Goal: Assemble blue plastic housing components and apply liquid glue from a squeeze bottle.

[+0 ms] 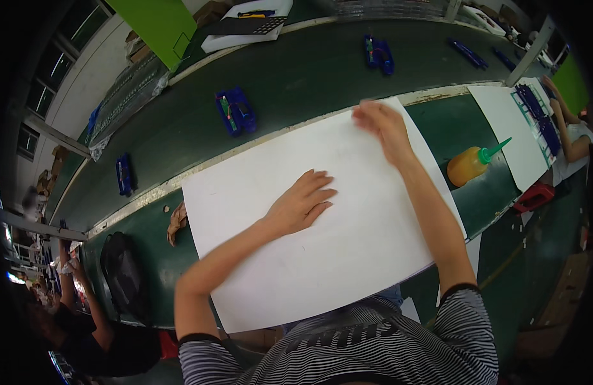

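Note:
A large white sheet (258,276) covers the green bench in front of me. My left hand (301,203) is over the middle of the sheet, its fingers spread and holding nothing. Toward the sheet's far right corner, my right hand (385,128) is raised, with its fingertips smeared by motion. No object shows in it. Beyond the sheet lie two blue plastic casings with green circuit boards: one casing (235,111) left of centre, another casing (379,54) closer to my right hand.
A bottle of amber liquid with a green nozzle (468,167) lies right of the sheet. A black bag (124,276) and crumpled brown piece (177,223) are at the left. More blue parts (123,174) sit on the dark green belt (296,83). Co-workers sit on both sides.

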Motion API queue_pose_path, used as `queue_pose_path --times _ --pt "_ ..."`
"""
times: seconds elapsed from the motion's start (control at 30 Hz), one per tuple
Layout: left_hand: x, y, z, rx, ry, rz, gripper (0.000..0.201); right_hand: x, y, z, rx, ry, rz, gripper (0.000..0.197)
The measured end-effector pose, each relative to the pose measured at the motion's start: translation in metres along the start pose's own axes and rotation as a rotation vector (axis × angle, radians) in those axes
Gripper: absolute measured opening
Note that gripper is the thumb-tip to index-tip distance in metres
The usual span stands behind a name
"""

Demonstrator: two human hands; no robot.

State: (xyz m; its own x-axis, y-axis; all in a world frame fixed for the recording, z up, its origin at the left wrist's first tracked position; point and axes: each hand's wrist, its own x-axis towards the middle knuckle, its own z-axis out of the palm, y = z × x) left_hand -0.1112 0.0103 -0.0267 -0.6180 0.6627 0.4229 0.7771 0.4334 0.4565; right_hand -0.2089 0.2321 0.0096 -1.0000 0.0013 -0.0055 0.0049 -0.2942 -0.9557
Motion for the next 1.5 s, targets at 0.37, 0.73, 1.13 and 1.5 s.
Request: queue_pose_path --times 0.37,0.73,1.13,1.5 --pt "0.008 0.004 0.008 -0.023 0.189 -0.115 0.023 0.229 0.022 -0.067 -1.107 0.7 -0.103 0.058" --pt "-0.008 -0.006 0.012 -0.446 0.444 -0.502 0.045 -0.002 -0.006 0.0 -0.313 -0.421 0.0 0.035" --pt "-0.022 0.081 0.021 -1.454 0.405 -0.814 0.039 -0.223 -0.005 -0.023 -0.92 -0.134 -0.372 0.061" --pt "-0.043 0.097 0.025 -1.502 0.561 -0.74 0.035 -0.18 0.023 0.041 -0.96 -0.035 -0.764 0.01"
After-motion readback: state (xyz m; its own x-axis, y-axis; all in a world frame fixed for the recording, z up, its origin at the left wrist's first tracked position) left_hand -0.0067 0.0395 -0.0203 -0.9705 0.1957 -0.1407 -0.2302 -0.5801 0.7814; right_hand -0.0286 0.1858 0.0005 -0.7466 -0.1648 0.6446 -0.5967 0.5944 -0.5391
